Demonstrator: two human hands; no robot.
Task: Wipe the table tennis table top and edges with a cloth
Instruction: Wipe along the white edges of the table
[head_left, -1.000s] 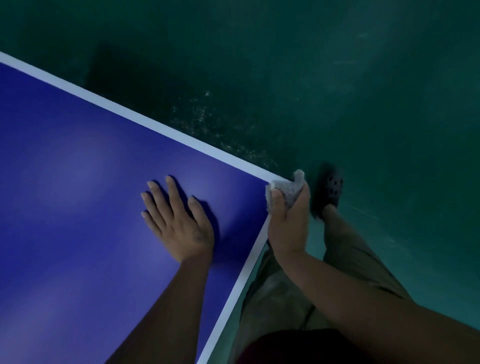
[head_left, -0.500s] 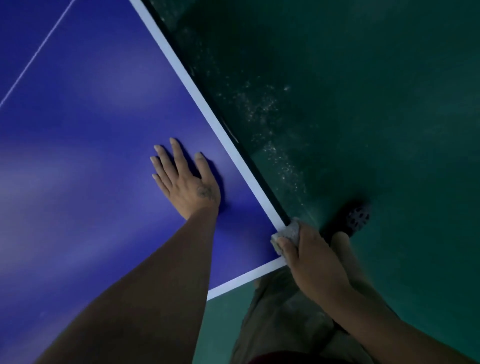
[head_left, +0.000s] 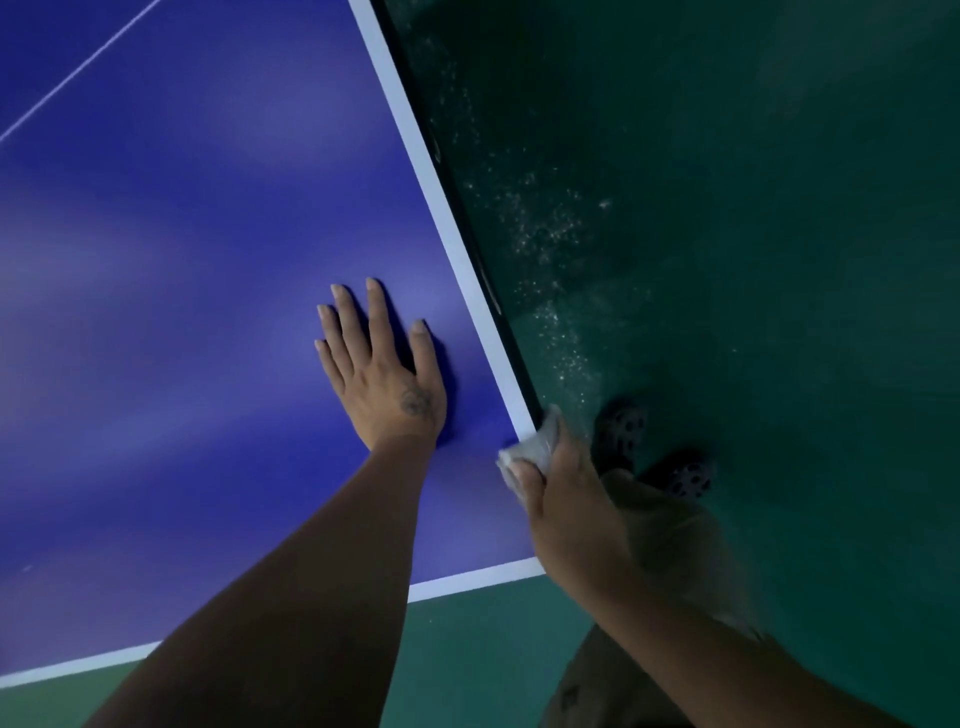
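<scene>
The left hand (head_left: 382, 374) lies flat, fingers spread, on the blue counter (head_left: 208, 286); the right hand (head_left: 566, 499) clutches a small, pale, crumpled cloth (head_left: 531, 448), seemingly pressed to the white-lined edge.

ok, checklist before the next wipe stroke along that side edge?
1. Grip: cloth held in the right hand: ok.
2. Contact: cloth touches the table tennis table at its side edge, near the corner: ok.
3. Brace: left hand flat on the top, apart from the cloth: ok.
4. Path: white border line ahead free of objects: ok, as far as the frame shows.
5. Cloth face clean enough: cannot tell; the view is dim and the cloth mostly covered.
6. Surroundings: floor beside the edge clean: not ok, pale specks scattered there.
</scene>
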